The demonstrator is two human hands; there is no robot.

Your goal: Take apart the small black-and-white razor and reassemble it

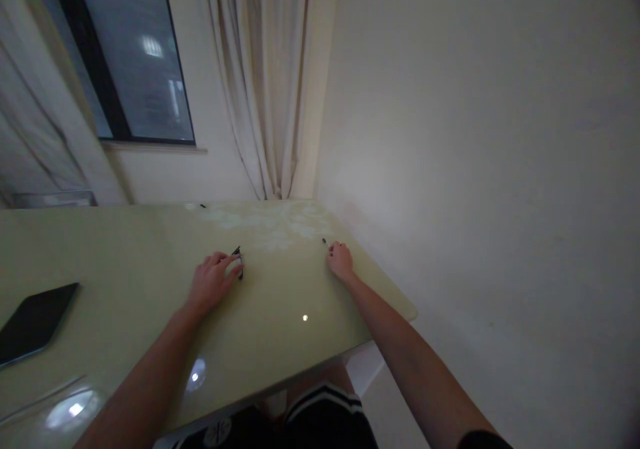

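On the left, my left hand (211, 282) is over the pale green table, thumb and fingers closed about a small dark object (241, 274) with thin pointed ends. Its exact kind is too small to make out. My right hand (341, 260) rests near the table's right edge, fingers curled together round a thin stick-like item (325, 241). Only its dark tip and a short pale length show beyond the fingers; the rest is hidden in the hand. The two hands are well apart.
The glossy table (280, 289) meets a bare wall (475, 169) on the right. A dark flat device (37, 322) lies at the left. One tiny black piece (203, 206) sits by the far edge. Curtains (270, 89) and a window (135, 49) are behind; a cable (45, 397) lies at the lower left.
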